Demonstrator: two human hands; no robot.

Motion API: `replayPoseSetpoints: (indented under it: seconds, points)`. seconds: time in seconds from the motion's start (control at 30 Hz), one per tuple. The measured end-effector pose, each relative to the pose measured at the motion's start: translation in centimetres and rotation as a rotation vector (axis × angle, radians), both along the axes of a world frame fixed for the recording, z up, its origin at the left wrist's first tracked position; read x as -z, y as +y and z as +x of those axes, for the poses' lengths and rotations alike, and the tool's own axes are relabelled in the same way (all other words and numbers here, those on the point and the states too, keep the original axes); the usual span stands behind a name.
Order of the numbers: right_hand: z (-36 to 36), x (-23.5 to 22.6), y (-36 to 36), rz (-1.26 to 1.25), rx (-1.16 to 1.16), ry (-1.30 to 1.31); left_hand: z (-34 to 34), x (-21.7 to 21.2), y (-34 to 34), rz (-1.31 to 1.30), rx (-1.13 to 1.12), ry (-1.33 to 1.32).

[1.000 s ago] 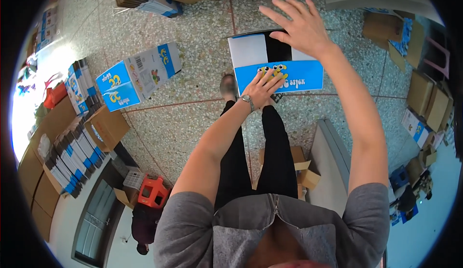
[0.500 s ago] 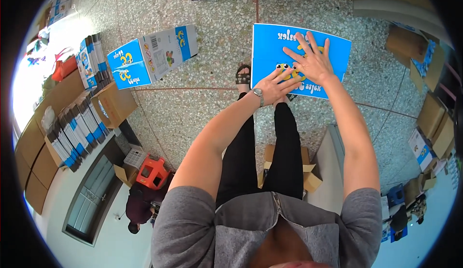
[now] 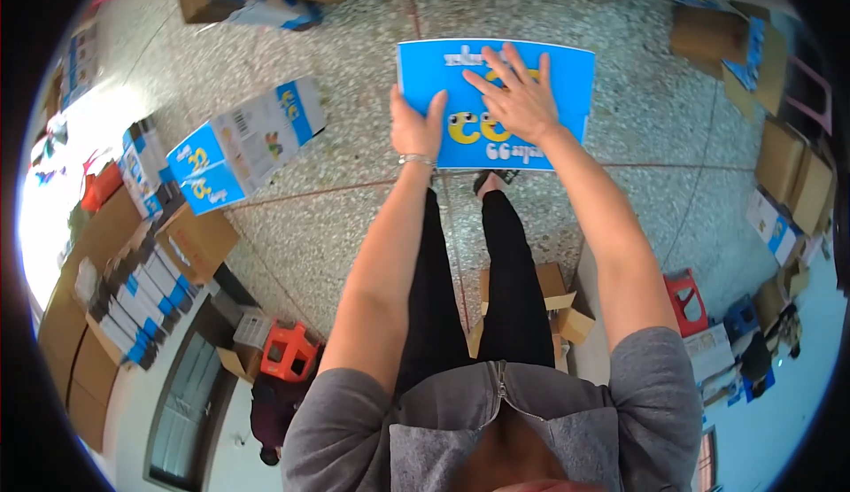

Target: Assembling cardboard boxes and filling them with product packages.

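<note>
I hold a flat blue cardboard box (image 3: 558, 85) with yellow cartoon print in front of me above the speckled floor. My left hand (image 3: 414, 124) grips its lower left edge, thumb on top, a bracelet at the wrist. My right hand (image 3: 518, 98) lies flat on the blue face with fingers spread. My black-trousered legs and a sandalled foot show below the box.
A white and blue printed carton (image 3: 243, 147) lies on the floor to the left. Stacks of flat cartons (image 3: 133, 297) line the left side, brown boxes (image 3: 792, 173) the right and the top. Nearby are an orange stool (image 3: 288, 350), a red stool (image 3: 686, 297) and an open brown box (image 3: 558, 306).
The blue box has turned flatter toward me and shifted left. My left hand moved from its face to its left edge; my right hand now presses on its middle.
</note>
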State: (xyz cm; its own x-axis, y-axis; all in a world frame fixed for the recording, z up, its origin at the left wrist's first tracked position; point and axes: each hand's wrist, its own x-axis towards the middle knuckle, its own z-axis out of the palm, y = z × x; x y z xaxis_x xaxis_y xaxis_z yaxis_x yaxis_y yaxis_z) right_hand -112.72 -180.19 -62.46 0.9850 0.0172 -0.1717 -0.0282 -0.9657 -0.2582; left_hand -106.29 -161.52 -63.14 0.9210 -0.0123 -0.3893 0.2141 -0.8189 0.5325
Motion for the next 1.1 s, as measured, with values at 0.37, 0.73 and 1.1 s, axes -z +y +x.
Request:
replayPoseSetpoints:
  seconds: [0.37,0.73,1.1]
  points:
    - [-4.7,0.1,-5.9,0.428,0.811,-0.119,1.4,0.5,-0.3,0.072,0.003,0.025]
    - [-7.3,-0.5,-4.3,0.576,1.022,-0.034,0.8,0.7,0.1,-0.088,0.060,0.083]
    - [-10.7,0.0,-3.1,0.769,1.443,-0.233,5.8,0.3,-10.1,0.107,0.559,-0.073]
